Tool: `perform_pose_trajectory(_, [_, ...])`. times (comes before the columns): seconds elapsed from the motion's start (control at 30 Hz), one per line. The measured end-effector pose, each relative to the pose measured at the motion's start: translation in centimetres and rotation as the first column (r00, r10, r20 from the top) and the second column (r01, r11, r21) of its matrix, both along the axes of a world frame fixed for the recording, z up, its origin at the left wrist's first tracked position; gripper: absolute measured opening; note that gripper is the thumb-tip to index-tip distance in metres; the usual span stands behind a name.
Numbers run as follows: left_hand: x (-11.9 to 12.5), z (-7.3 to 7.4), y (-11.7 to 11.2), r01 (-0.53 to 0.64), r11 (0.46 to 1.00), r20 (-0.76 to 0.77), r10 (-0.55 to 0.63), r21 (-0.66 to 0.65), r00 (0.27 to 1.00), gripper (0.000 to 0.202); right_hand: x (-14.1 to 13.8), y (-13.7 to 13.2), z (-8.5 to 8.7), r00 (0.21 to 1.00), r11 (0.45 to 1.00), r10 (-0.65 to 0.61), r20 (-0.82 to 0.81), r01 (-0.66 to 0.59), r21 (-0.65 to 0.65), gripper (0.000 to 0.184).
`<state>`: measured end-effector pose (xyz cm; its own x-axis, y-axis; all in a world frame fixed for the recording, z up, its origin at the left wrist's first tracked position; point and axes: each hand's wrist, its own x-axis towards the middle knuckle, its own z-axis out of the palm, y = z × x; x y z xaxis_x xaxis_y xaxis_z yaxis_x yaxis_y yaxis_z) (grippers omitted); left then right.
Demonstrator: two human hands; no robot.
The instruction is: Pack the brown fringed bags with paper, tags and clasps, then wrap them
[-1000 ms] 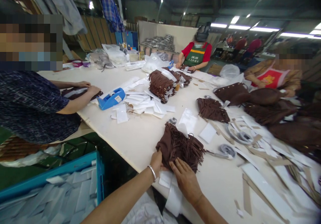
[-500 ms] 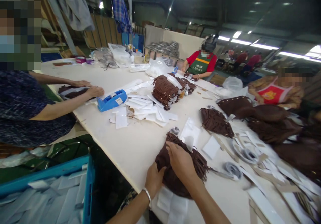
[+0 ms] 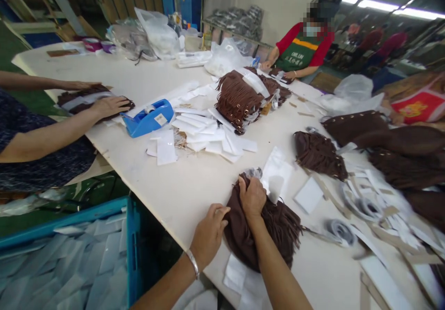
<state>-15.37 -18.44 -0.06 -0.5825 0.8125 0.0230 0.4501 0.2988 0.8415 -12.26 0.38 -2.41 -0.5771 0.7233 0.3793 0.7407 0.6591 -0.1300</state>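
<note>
A dark brown fringed bag lies on the table right in front of me, its fringe spread to the right. My right hand presses down near the bag's top end, fingers curled into the material. At the bag's left edge is my left hand, a silver bangle on its wrist, with thumb and fingertips drawn together at the brown material. White paper sheets lie just beyond the bag, and more white paper sticks out under its near side.
A blue tape dispenser stands beside a heap of white paper pieces. Stacked fringed bags lie farther back. Co-workers sit left, far and right. A blue crate of white packets stands below the table's left edge.
My view has tipped downward. My left hand has drawn back to the bag's left edge, its fingers coming into sight. The right hand has curled more tightly near the bag's top.
</note>
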Motion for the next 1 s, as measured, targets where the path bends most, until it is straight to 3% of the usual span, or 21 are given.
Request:
perform_pose_trajectory(0.13, [-1.0,-0.1,0.8,0.129,0.967,-0.377,-0.206,-0.22,0.903,0.027,-0.2,0.2,0.0,1.0,0.999,-0.015,0.008,0.016,-0.048,0.051])
perform_pose_trajectory(0.27, [-1.4,-0.9,0.7,0.232,0.927,-0.519,-0.358,-0.293,0.776,0.02,-0.1,0.6,-0.3,0.997,0.997,-0.055,0.053,0.058,-0.056,0.051])
perform_pose_trajectory(0.4, [-1.4,-1.2,-0.2,0.094,0.928,-0.575,-0.3,-0.36,0.761,0.02,-0.3,0.9,-0.4,0.994,0.996,-0.067,0.092,0.072,-0.052,0.051])
perform_pose_trajectory(0.47, [-1.6,0.0,-0.5,0.059,0.915,-0.575,-0.301,-0.4,0.761,0.018,-0.4,0.8,-0.2,0.994,0.995,-0.066,0.088,0.073,-0.072,0.051])
perform_pose_trajectory(0.53, [-1.8,2.2,-0.3,0.086,0.923,-0.593,-0.31,-0.375,0.743,0.018,-0.4,0.6,0.2,0.994,0.991,-0.081,0.075,0.088,-0.104,0.05])
perform_pose_trajectory(0.6, [-1.3,4.3,0.5,0.131,0.961,-0.623,-0.258,-0.242,0.739,0.019,-0.4,0.4,0.5,0.994,0.984,-0.088,0.065,0.097,-0.148,0.049])
perform_pose_trajectory(0.67, [-0.1,5.1,1.6,0.182,0.978,-0.637,-0.205,-0.103,0.743,0.03,-0.4,0.4,0.7,0.996,0.974,-0.075,0.057,0.085,-0.208,0.048])
perform_pose_trajectory(0.73, [1.5,4.0,2.5,0.248,0.967,-0.656,-0.224,-0.059,0.721,0.052,-0.4,0.6,1.1,0.998,0.964,-0.055,0.04,0.064,-0.257,0.047])
perform_pose_trajectory(0.87, [3.0,-1.4,2.8,0.307,0.946,-0.708,-0.288,-0.105,0.645,0.07,0.8,0.4,3.4,1.0,0.962,0.003,-0.027,-0.011,-0.272,0.038])
perform_pose_trajectory(0.93, [2.6,-3.2,2.5,0.308,0.944,-0.711,-0.296,-0.116,0.638,0.073,2.9,-0.8,5.2,0.992,0.965,0.105,-0.074,-0.12,-0.234,0.037])
perform_pose_trajectory(1.0, [2.3,-3.8,2.2,0.329,0.939,-0.719,-0.295,-0.097,0.629,0.073,6.2,-2.8,6.5,0.962,0.952,0.248,-0.116,-0.264,-0.157,0.039])
